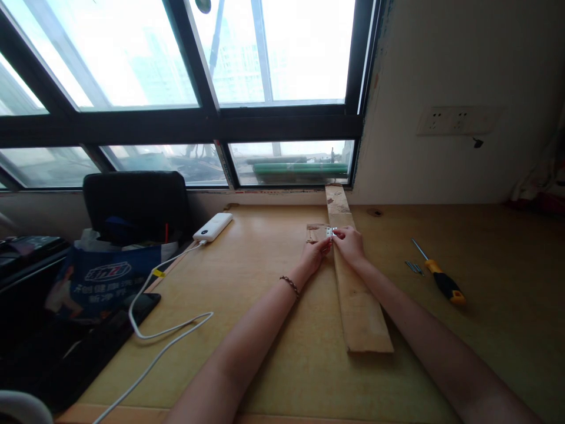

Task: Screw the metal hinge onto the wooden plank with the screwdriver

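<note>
A small silvery metal hinge (pixel 330 231) bridges a short wooden piece (pixel 314 231) and a long wooden plank (pixel 362 312), both lying flat on the table. My right hand (pixel 350 244) rests over the plank, thumb and fingers pinched at the hinge's right side. From below left, my left hand (pixel 315 254) is closed, its fingertips at the hinge's lower edge beside the short piece. Whether a screw is between my fingertips is too small to tell. To the right lie several screws (pixel 415 268) and a screwdriver (pixel 438 275) with a yellow and black handle.
A white power bank (pixel 213 227) sits at the table's left edge, its white cable (pixel 170 335) looping toward the front. Beyond that edge are a black chair (pixel 136 200) and a blue bag (pixel 110 282). The plank's far end reaches the window (pixel 286 126); a wall socket (pixel 457 121) is at right.
</note>
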{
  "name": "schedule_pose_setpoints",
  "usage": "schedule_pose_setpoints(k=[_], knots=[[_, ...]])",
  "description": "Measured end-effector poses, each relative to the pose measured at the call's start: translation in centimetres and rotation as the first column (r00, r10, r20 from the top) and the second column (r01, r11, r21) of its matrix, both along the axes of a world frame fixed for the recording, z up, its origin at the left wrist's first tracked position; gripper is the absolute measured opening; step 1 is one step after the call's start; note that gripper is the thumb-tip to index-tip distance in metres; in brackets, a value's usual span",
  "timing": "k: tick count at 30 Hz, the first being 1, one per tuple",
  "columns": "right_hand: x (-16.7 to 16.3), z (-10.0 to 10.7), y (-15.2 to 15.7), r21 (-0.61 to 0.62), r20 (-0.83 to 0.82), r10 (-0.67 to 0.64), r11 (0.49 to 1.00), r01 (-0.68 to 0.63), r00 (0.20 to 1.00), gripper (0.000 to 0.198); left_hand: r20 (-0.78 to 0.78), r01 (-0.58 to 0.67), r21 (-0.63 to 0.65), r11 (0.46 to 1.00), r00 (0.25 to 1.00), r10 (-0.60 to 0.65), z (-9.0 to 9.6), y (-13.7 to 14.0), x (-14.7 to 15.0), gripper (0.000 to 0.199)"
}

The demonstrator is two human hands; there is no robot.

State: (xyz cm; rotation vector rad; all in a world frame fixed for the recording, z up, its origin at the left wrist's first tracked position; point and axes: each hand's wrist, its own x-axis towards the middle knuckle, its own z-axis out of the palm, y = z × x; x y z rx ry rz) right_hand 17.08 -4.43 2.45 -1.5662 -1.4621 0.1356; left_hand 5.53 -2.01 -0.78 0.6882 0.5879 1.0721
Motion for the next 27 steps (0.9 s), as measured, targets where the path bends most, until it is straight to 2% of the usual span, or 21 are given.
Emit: schedule_pose_setpoints(k=[7, 14, 21, 27], knots=[[0.05, -0.07, 0.2, -0.03, 0.027, 0.009, 1.0, -0.009, 1.0, 0.021, -0.009, 0.003, -0.015, 1.0, 1.0, -0.003, -0.29, 0.27, 0.02, 0.023], [-0.19, 0.21, -0.03, -0.037, 0.059, 0.017, 0.999, -0.015, 0.998, 0.024, -0.029, 0.011, -0.049, 0.999, 0.999, -0.012, 0.19, 0.24, -0.15, 0.022], [-0.42, 0.45, -0.42, -0.019, 0.11, 0.014, 1.0, -0.012, 0.994, 0.023, -0.053, -0.092, 0.05, 0.995, 0.994, 0.095, -0.02, 0.12, 0.4, 0.028], [-0.57, 0.37, -0.27, 0.005, 0.103, 0.001, 1.0, -0.001, 0.995, 0.02, -0.087, -0.104, 0.057, 0.993, 0.99, 0.109, 0.03, 0.22, 0.59, 0.029]])
